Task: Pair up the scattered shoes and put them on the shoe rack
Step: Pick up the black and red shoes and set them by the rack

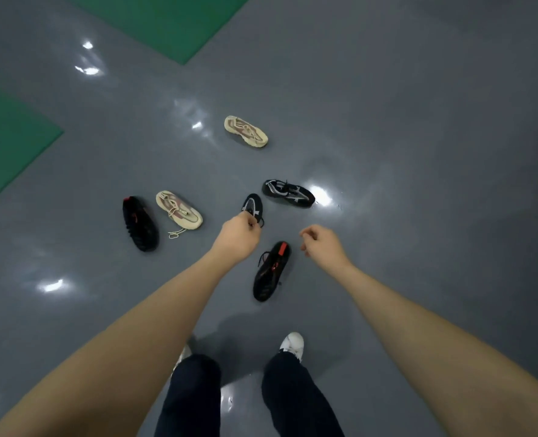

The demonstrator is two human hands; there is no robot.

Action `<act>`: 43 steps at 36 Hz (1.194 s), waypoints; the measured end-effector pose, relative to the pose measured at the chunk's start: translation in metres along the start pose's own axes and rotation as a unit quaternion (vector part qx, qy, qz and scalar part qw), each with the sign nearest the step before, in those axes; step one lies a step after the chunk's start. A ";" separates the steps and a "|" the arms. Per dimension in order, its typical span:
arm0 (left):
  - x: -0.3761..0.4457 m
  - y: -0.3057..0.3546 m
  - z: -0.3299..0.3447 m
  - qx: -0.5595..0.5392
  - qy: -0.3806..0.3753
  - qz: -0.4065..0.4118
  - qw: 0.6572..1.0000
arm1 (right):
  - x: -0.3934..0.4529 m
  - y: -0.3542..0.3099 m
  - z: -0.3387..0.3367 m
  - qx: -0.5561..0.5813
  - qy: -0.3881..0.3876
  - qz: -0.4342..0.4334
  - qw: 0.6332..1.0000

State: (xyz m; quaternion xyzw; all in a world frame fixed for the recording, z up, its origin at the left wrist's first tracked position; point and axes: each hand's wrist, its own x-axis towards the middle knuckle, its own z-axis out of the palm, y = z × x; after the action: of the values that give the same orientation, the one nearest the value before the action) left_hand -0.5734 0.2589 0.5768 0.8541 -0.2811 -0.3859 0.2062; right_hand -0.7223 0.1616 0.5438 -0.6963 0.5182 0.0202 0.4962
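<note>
The left hand (240,236) pinched the near end of a black-and-grey shoe (253,205), probably by the collar or lace, I judge in order to lift it toward its partner (288,193), which lay just beyond it on the grey floor (419,121). The right hand (322,242) hung beside that shoe with loosely curled fingers and held nothing. The hand covered the heel, so the exact grip was not clear. The other shoes lay scattered around it. No shoe rack was visible.
</note>
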 end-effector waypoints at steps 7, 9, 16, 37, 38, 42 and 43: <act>0.080 -0.049 0.055 0.090 -0.077 0.028 0.993 | 0.060 0.058 0.052 0.032 0.050 0.051 0.997; 0.101 -0.065 0.078 0.096 -0.097 0.034 0.990 | 0.076 0.080 0.071 0.037 0.053 0.065 0.996; 0.178 -0.127 0.170 0.081 -0.142 0.048 0.985 | 0.142 0.178 0.147 0.030 0.063 0.127 0.989; 0.336 -0.310 0.361 0.234 -0.153 0.133 0.951 | 0.288 0.365 0.326 -0.047 0.090 0.210 0.972; 0.338 -0.314 0.364 0.242 -0.155 0.140 0.948 | 0.290 0.367 0.328 -0.059 0.101 0.214 0.970; 0.340 -0.325 0.371 0.254 -0.168 0.162 0.939 | 0.292 0.368 0.330 -0.054 0.155 0.222 0.961; 0.340 -0.326 0.370 0.257 -0.166 0.168 0.937 | 0.291 0.367 0.330 -0.042 0.166 0.216 0.961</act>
State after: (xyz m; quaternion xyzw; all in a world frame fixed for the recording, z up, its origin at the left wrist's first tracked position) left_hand -0.5706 0.2384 -0.0213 0.7425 -0.5400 -0.3963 -0.0079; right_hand -0.7000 0.2031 -0.0272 -0.5815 0.7303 0.0332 0.3570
